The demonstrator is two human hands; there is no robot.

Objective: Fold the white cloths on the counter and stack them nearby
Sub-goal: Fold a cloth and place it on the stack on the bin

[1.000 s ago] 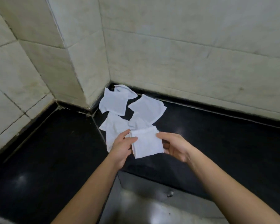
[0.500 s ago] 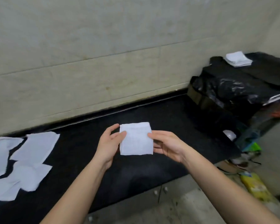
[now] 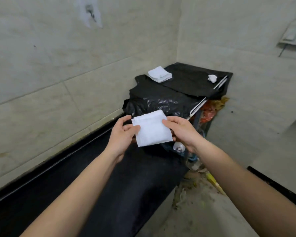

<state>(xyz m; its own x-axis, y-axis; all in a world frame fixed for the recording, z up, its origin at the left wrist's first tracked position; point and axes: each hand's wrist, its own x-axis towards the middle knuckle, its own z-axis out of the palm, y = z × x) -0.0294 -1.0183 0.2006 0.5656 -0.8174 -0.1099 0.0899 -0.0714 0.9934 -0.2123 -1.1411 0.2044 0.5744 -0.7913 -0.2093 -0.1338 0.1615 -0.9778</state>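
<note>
Both hands held a folded white cloth (image 3: pixel 152 130) above the far end of the black bench (image 3: pixel 109 185). Left hand (image 3: pixel 122 134) pinched its left edge, right hand (image 3: pixel 182 132) gripped the right edge w/ thumb on top. Beyond, a stack of folded cloths (image 3: pixel 160 74) sat on a black plastic sheet (image 3: pixel 188 84). A crumpled white bit (image 3: pixel 212 78) lay well apart to the stack's right, approx. by the corner wall.
</note>
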